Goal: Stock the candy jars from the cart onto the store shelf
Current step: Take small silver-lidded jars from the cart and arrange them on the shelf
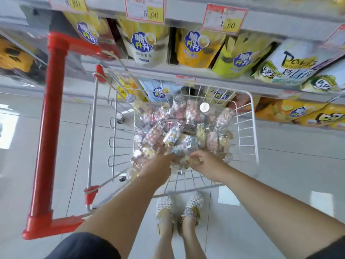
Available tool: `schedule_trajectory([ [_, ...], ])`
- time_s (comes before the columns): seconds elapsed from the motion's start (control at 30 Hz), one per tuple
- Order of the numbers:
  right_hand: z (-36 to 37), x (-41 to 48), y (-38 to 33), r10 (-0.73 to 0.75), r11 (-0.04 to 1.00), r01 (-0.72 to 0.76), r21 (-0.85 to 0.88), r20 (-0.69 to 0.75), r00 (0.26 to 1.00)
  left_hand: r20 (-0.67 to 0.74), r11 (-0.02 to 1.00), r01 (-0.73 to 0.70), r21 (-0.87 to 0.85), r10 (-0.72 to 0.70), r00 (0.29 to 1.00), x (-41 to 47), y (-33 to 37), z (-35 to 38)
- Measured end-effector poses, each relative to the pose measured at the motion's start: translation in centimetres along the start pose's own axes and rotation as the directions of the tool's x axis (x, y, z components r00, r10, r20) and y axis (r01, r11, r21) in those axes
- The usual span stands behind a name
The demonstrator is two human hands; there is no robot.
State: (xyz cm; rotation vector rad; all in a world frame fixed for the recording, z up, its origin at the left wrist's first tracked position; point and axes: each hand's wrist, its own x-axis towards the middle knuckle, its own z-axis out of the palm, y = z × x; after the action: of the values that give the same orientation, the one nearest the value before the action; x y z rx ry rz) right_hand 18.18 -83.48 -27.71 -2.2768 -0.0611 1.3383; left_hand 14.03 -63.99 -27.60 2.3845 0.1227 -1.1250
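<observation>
Down inside the wire cart point(252, 116): heaped candy jars point(179, 128), tumbled every way, most on their sides, one at the far end showing its pale round lid point(204, 107) to the camera. None visible on the shelf point(186, 72); only snack bags point(196, 47) up there, under price tags point(144, 9).

Left grip point(158, 165) and right grip point(207, 162) both down at the near end of the heap, close beside each other, touching jars. Too smeared by motion to say whether clenched round a jar or merely laid on the pile: cannot tell for either.

Probably light for their bulk: slim clear cylinders, likely plastic, packed with small pastel sweets and closed with silvery screw caps. Stiff walls, so no give under a squeeze. Smooth and round, so apt to slip, to roll, and to disturb neighbours when pulled from a loose heap.

Best taken round the middle of the body, fingers and thumb on opposite sides, not by the cap alone for fear of a loose thread. Better to choose a jar lying on top than one pinned beneath. If glass after all, then heavier and breakable against the wire or the tiled floor point(291, 165): to be set down, never dropped. Upright on the shelf, base flat, cap up, being liable to roll if laid sideways.
</observation>
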Motion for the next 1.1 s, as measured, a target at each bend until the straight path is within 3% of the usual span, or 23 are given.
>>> schedule_trajectory([
  [0.07, 0.4, 0.5, -0.2, -0.007, 1.0, 0.009, 0.021, -0.074, 0.997, -0.08, 0.998, 0.01, -0.055, -0.015, 0.997, -0.5, -0.3, -0.4],
  [0.23, 1.0, 1.6, -0.3, -0.048, 0.999, 0.05, 0.019, -0.085, 0.995, -0.203, 0.963, 0.027, -0.268, -0.084, 0.976, -2.0, -0.9, -2.3],
  [0.43, 0.1, -1.2, -0.6, -0.058, 0.997, 0.05, -0.059, -0.146, 0.988, -0.233, 0.847, 0.048, -0.529, -0.2, 0.952, -5.1, 0.3, -5.5],
  [0.63, -6.6, -9.2, -3.1, -0.222, 0.975, 0.204, -0.09, -0.315, 0.923, -0.296, 0.828, -0.025, -0.56, -0.172, 0.94, -10.1, 4.1, -11.1],
  [0.83, -15.5, -19.3, -7.6, -0.424, 0.9, 0.413, -0.141, -0.506, 0.751, -0.456, 0.87, -0.167, -0.464, -0.073, 0.887, -16.6, 10.9, -18.9],
  [0.93, -19.0, -24.4, -9.6, -0.489, 0.846, 0.507, -0.167, -0.623, 0.61, -0.533, 0.916, -0.179, -0.359, -0.043, 0.845, -20.4, 15.1, -22.8],
  [1.1, -23.6, -32.5, -12.3, -0.552, 0.748, 0.611, -0.26, -0.754, 0.355, -0.625, 0.878, -0.333, -0.344, 0.05, 0.779, -25.7, 21.0, -27.6],
])
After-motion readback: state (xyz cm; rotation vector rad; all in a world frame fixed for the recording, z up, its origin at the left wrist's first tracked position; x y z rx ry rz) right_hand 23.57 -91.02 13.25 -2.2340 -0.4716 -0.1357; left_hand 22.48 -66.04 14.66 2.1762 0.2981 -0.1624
